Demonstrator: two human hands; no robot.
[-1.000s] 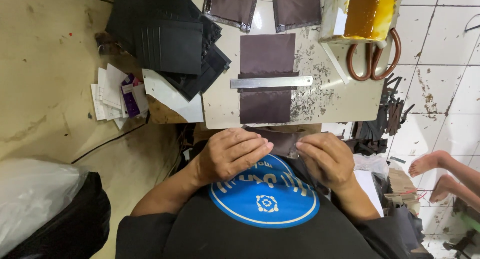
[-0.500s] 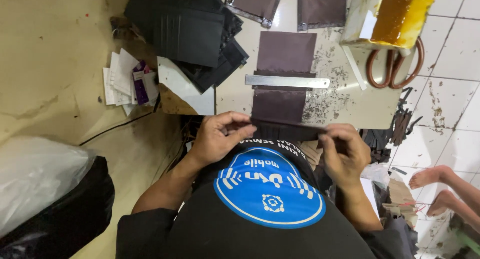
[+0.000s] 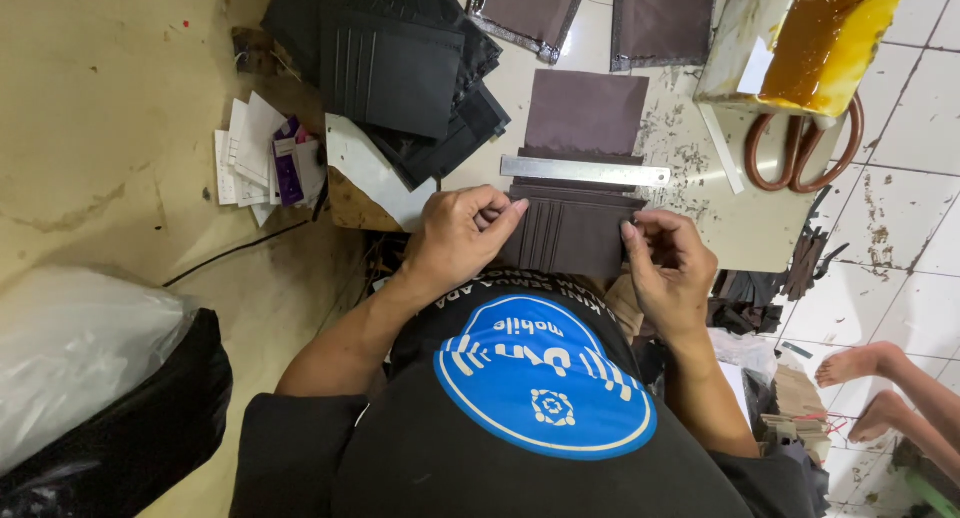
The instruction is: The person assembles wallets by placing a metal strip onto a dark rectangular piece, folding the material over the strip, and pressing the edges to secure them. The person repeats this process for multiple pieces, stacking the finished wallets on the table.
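Note:
I hold a dark brown stitched wallet panel with card-slot seams by its two ends, at the near edge of a low white work board. My left hand pinches its left end, fingers curled over the top edge. My right hand pinches its right end. Just beyond the panel a steel ruler lies across a flat brown leather piece.
A pile of black wallet panels sits at the back left, paper tags beside it. A yellow glue tub and orange-handled scissors stand at right. Two brown pieces lie at the back. Another person's bare feet are at lower right.
Both hands rose from my lap to the board's near edge, bringing the brown stitched panel up and spreading it between them below the ruler.

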